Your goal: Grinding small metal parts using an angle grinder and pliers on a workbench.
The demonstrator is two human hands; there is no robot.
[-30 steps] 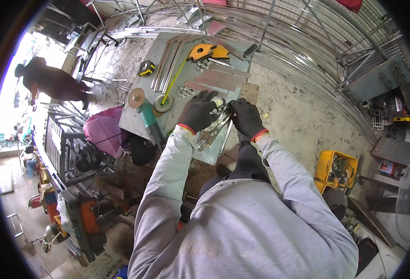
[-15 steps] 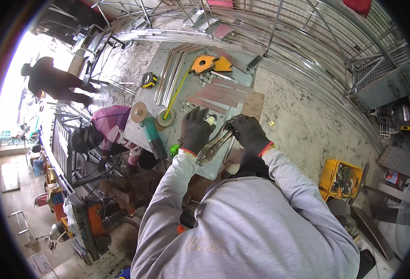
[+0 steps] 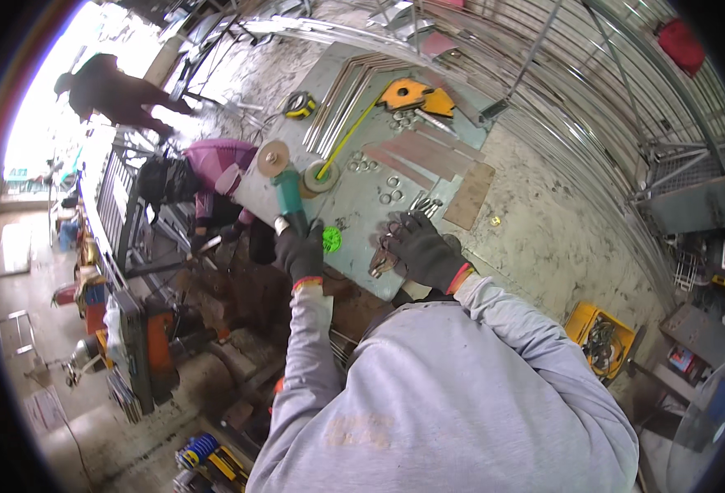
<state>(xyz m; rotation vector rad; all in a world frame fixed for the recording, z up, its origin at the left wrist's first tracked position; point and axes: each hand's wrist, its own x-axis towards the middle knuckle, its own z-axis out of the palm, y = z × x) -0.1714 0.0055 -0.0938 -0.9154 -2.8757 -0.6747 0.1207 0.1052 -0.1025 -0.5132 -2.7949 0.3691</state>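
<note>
My left hand (image 3: 299,253), in a dark glove, closes round the rear end of a teal angle grinder (image 3: 287,194) with a round tan disc (image 3: 273,158). A small white thing (image 3: 281,223) shows by its fingers; I cannot tell what it is. My right hand (image 3: 426,255), gloved too, is curled over metal locking pliers (image 3: 381,261) at the near edge of the grey metal table (image 3: 361,271). The hand hides much of this tool. Shiny metal pieces (image 3: 428,204) show just past the fingers. Between my hands lies a bright green round thing (image 3: 331,239).
Flat steel strips (image 3: 416,152), metal rings (image 3: 391,197), orange magnetic squares (image 3: 403,94) and a tape measure (image 3: 299,104) lie ahead. A co-worker in a pink top (image 3: 214,160) bends close at left. A yellow crate (image 3: 599,338) stands at right.
My left hand has moved left from beside the pliers onto the grinder. My right hand has lowered the pliers toward the table. The whole view has shifted.
</note>
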